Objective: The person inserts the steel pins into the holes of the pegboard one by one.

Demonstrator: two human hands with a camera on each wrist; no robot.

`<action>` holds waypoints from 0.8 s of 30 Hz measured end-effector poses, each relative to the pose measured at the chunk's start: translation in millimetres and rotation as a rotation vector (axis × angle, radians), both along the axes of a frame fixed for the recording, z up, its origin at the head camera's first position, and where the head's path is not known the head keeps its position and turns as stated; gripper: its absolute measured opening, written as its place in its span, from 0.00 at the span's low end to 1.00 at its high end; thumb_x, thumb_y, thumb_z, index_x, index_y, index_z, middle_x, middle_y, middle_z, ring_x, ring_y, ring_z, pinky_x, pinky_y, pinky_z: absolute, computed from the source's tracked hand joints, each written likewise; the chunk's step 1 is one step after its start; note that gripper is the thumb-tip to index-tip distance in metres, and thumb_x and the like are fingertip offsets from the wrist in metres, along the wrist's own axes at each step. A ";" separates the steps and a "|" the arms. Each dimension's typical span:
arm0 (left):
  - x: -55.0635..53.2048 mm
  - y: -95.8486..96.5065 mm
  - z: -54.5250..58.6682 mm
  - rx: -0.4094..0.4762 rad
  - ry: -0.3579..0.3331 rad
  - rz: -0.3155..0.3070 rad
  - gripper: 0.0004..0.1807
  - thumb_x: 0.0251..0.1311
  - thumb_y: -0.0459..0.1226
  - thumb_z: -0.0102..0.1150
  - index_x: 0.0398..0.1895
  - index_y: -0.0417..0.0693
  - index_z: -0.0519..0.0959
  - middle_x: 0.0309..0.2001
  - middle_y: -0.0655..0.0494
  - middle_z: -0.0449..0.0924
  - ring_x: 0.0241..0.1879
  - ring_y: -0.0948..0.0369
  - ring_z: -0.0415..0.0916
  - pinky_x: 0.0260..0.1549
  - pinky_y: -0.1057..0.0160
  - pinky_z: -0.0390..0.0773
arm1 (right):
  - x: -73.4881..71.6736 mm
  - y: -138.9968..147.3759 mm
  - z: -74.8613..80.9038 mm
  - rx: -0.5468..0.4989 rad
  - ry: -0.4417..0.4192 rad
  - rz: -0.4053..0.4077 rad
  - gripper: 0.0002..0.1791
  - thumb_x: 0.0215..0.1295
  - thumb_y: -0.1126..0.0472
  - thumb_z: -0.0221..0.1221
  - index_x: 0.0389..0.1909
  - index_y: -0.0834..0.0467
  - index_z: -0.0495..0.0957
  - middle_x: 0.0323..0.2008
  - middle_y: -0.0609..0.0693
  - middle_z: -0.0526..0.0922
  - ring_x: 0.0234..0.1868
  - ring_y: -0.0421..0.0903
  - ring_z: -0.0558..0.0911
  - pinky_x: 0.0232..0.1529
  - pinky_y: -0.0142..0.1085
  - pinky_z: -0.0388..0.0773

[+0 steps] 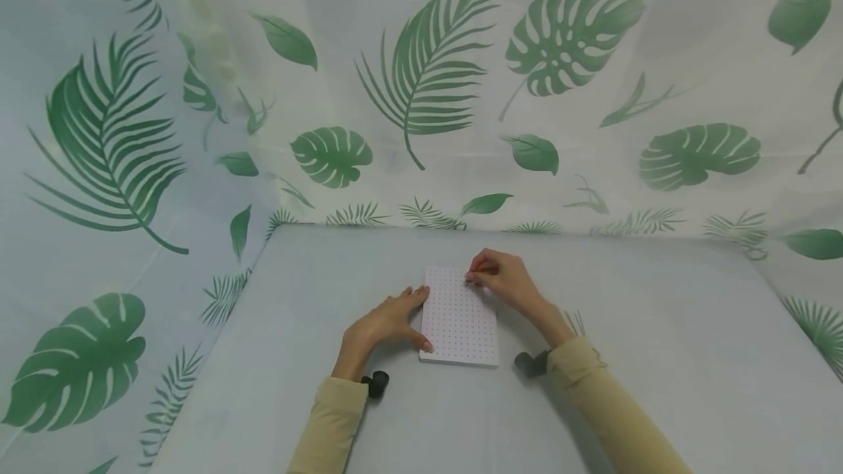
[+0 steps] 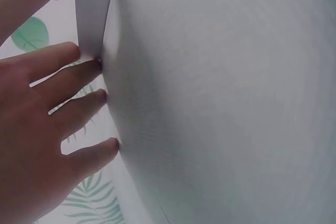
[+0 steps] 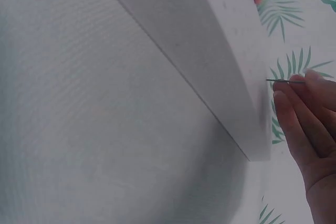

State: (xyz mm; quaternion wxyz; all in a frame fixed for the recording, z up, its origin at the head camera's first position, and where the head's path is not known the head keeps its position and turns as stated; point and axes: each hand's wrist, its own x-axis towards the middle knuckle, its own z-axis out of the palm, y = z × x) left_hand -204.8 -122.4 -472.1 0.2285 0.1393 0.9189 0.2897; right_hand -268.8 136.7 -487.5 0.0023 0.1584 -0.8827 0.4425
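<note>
Left hand [image 1: 385, 324] steadies board [image 1: 459, 317]; right hand [image 1: 503, 278] pinches needle [image 3: 283, 81].

Soft, even, shadowless light; head view bends at its edges, wrist views blur up close.

Left hand [image 2: 31, 129] fills the 8 o'clock side, fingers [image 2: 86, 72] straight with tips touching the edge of the white board [image 2: 93, 9] up at 11 o'clock. Grey surface [image 2: 226, 103] takes the rest, with leafy cloth [image 2: 94, 203] low at 7.
</note>
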 end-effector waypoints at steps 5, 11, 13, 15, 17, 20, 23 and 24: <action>0.6 0.9 0.7 0.012 0.001 0.000 0.59 0.48 0.48 0.81 0.82 0.50 0.57 0.82 0.42 0.51 0.79 0.32 0.47 0.76 0.33 0.54 | 2.9 -0.9 0.3 0.020 -0.001 -0.013 0.08 0.61 0.64 0.72 0.37 0.59 0.83 0.36 0.54 0.90 0.40 0.51 0.90 0.33 0.30 0.79; -0.5 1.5 1.2 0.006 -0.009 0.007 0.59 0.48 0.47 0.81 0.82 0.51 0.57 0.82 0.43 0.50 0.79 0.32 0.46 0.76 0.33 0.54 | 4.7 -1.2 -1.4 0.024 0.003 -0.017 0.08 0.61 0.64 0.72 0.39 0.59 0.84 0.38 0.54 0.90 0.43 0.53 0.90 0.37 0.35 0.82; -2.2 1.2 -1.2 -0.006 -0.015 0.006 0.60 0.49 0.47 0.81 0.83 0.53 0.55 0.82 0.44 0.49 0.79 0.33 0.45 0.76 0.33 0.53 | 5.1 -1.0 -1.7 0.026 -0.004 -0.016 0.08 0.62 0.63 0.72 0.40 0.59 0.84 0.39 0.54 0.90 0.44 0.53 0.90 0.38 0.36 0.83; -3.6 0.8 -4.2 -0.019 -0.013 0.004 0.60 0.49 0.48 0.81 0.83 0.54 0.54 0.83 0.46 0.49 0.80 0.34 0.45 0.77 0.34 0.52 | 5.4 -0.3 -2.0 0.030 -0.009 -0.015 0.09 0.62 0.63 0.72 0.41 0.59 0.85 0.39 0.54 0.90 0.44 0.53 0.90 0.39 0.38 0.84; -4.7 0.3 -7.3 -0.026 -0.011 0.002 0.60 0.50 0.48 0.81 0.83 0.55 0.54 0.83 0.47 0.48 0.80 0.35 0.45 0.77 0.34 0.52 | 4.9 1.0 -2.6 0.032 -0.010 -0.012 0.09 0.62 0.63 0.72 0.42 0.59 0.85 0.40 0.54 0.90 0.44 0.52 0.90 0.41 0.39 0.85; -4.5 0.0 -9.3 -0.029 -0.010 0.007 0.60 0.50 0.47 0.81 0.83 0.55 0.54 0.83 0.47 0.48 0.80 0.35 0.45 0.77 0.34 0.52 | 5.1 3.6 -3.4 0.041 -0.013 -0.008 0.09 0.63 0.64 0.71 0.43 0.59 0.85 0.41 0.53 0.90 0.44 0.51 0.89 0.44 0.41 0.87; -3.1 0.2 -5.9 -0.024 -0.014 0.006 0.59 0.49 0.47 0.81 0.83 0.53 0.55 0.83 0.45 0.49 0.80 0.34 0.45 0.77 0.34 0.51 | 6.3 6.6 -3.7 0.055 -0.017 -0.013 0.08 0.64 0.65 0.69 0.43 0.58 0.85 0.41 0.53 0.90 0.44 0.50 0.89 0.47 0.43 0.86; -2.3 0.4 -4.0 -0.020 -0.017 0.008 0.59 0.49 0.47 0.81 0.83 0.53 0.55 0.83 0.45 0.49 0.80 0.34 0.45 0.77 0.33 0.51 | 7.2 7.7 -3.2 0.060 -0.018 -0.013 0.08 0.64 0.65 0.69 0.44 0.58 0.85 0.41 0.53 0.90 0.44 0.51 0.89 0.47 0.43 0.86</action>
